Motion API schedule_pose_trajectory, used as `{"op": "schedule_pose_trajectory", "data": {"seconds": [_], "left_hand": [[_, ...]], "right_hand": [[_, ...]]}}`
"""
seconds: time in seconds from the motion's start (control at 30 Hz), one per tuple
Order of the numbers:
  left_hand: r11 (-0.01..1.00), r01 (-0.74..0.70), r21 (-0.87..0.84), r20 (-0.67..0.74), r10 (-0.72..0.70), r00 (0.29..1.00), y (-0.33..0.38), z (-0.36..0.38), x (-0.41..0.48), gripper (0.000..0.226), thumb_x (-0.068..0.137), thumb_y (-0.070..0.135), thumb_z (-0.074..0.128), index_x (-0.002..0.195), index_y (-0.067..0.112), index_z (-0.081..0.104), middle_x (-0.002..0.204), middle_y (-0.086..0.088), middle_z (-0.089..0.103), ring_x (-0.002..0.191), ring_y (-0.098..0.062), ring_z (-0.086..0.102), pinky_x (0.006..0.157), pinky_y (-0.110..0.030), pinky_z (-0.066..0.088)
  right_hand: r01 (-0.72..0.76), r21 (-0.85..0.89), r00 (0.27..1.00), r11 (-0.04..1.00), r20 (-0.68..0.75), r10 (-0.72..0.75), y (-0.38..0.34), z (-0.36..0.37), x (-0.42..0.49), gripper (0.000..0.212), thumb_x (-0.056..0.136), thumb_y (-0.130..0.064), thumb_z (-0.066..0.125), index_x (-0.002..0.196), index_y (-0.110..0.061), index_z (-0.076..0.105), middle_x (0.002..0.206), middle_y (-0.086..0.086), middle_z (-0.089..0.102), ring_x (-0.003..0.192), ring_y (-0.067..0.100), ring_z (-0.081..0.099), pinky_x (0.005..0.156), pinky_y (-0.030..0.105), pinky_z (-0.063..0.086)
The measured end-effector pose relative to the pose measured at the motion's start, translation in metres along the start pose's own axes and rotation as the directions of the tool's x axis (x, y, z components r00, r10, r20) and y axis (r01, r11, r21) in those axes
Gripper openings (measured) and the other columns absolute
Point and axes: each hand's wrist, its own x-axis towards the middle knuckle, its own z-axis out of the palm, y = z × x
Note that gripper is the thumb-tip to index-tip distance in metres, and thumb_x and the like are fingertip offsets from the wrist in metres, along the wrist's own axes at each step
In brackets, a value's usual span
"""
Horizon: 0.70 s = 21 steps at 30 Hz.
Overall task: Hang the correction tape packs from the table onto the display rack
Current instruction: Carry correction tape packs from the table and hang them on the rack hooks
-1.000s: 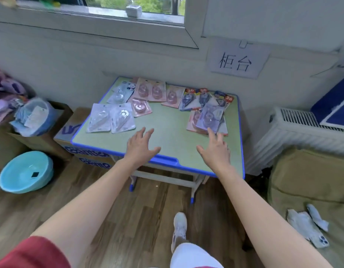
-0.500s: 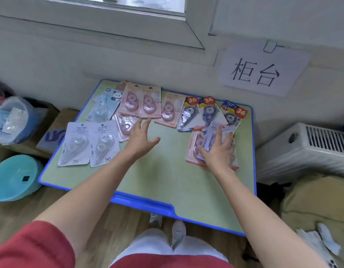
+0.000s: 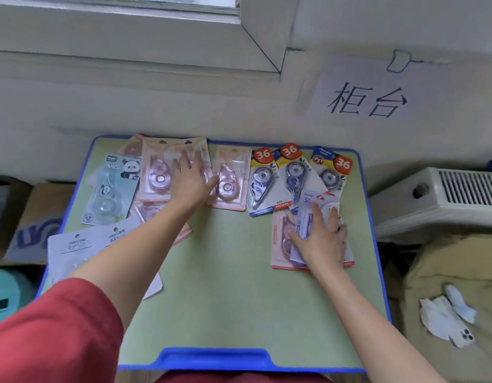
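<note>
Packs (image 3: 262, 183) lie spread along the far half of the counter (image 3: 225, 286). Left hand (image 3: 189, 185) rests flat on a pink pack (image 3: 156, 172), fingers (image 3: 184, 161) straight and apart; right hand (image 3: 322, 239) presses a lilac pack (image 3: 305, 214), fingers likewise splayed.

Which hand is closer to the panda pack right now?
Left. The left hand lies on the pink pack beside the panda pack; the right hand rests on a stack across the table.
</note>
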Motion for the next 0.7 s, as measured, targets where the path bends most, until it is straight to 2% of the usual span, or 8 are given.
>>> {"op": "schedule_pose_trajectory", "data": {"seconds": [0.07,0.17,0.33,0.43,0.53,0.7], "left_hand": [[1.000,0.015,0.002,0.016,-0.015,1.000,0.002,0.004,0.007,0.079,0.095,0.052,0.043,0.153,0.016,0.005,0.159,-0.017,-0.005,0.145,-0.040,-0.002,0.116,-0.042,-0.003],[0.998,0.047,-0.032,0.008,-0.047,0.999,0.004,0.007,0.016,0.074,0.097,0.052,0.037,0.154,0.015,0.006,0.160,-0.016,-0.006,0.144,-0.041,-0.010,0.117,-0.048,-0.007],[0.997,0.063,-0.053,-0.012,-0.064,0.998,0.005,0.009,0.018,0.072,0.097,0.043,0.045,0.153,0.012,0.010,0.159,-0.017,-0.006,0.142,-0.048,-0.009,0.114,-0.049,-0.009],[0.994,0.066,-0.089,-0.024,-0.068,0.997,0.008,0.009,0.014,0.069,0.096,0.036,0.050,0.152,0.014,0.016,0.160,-0.014,0.000,0.143,-0.047,-0.004,0.115,-0.049,-0.003],[0.990,0.046,-0.132,-0.042,-0.052,0.998,0.012,0.006,0.012,0.068,0.089,0.029,0.061,0.148,0.015,0.030,0.158,-0.012,0.011,0.142,-0.045,0.009,0.117,-0.050,0.010],[0.978,0.015,-0.210,-0.085,-0.034,0.996,0.012,0.002,0.005,0.068,0.077,0.022,0.072,0.140,0.019,0.047,0.154,-0.009,0.025,0.139,-0.036,0.018,0.115,-0.045,0.017]], "right_hand": [[-0.013,-0.011,1.000,1.000,0.011,0.013,-0.001,0.000,0.001,0.082,0.088,-0.053,0.055,0.151,-0.031,0.008,0.158,0.011,0.001,0.137,0.044,0.016,0.107,0.046,0.029],[-0.036,-0.028,0.999,0.999,0.035,0.037,-0.002,-0.001,0.002,0.082,0.088,-0.055,0.054,0.151,-0.033,0.007,0.159,0.006,-0.001,0.138,0.042,0.016,0.105,0.046,0.032],[-0.058,-0.014,0.997,0.998,0.053,0.058,-0.004,-0.005,0.001,0.080,0.089,-0.050,0.056,0.151,-0.032,0.009,0.159,0.006,-0.002,0.138,0.042,0.017,0.107,0.044,0.032],[-0.064,0.003,0.997,0.998,0.049,0.064,-0.005,-0.008,0.000,0.080,0.088,-0.046,0.059,0.151,-0.029,0.012,0.159,0.007,0.000,0.134,0.042,0.023,0.106,0.043,0.032],[-0.070,0.035,0.997,0.997,0.039,0.069,-0.003,-0.010,-0.003,0.081,0.086,-0.045,0.061,0.151,-0.028,0.015,0.158,0.008,0.004,0.131,0.042,0.028,0.104,0.042,0.033],[-0.044,0.070,0.999,0.997,0.008,0.043,0.004,-0.009,-0.015,0.080,0.085,-0.048,0.061,0.151,-0.029,0.018,0.157,0.008,0.009,0.129,0.040,0.031,0.101,0.040,0.036]]}}
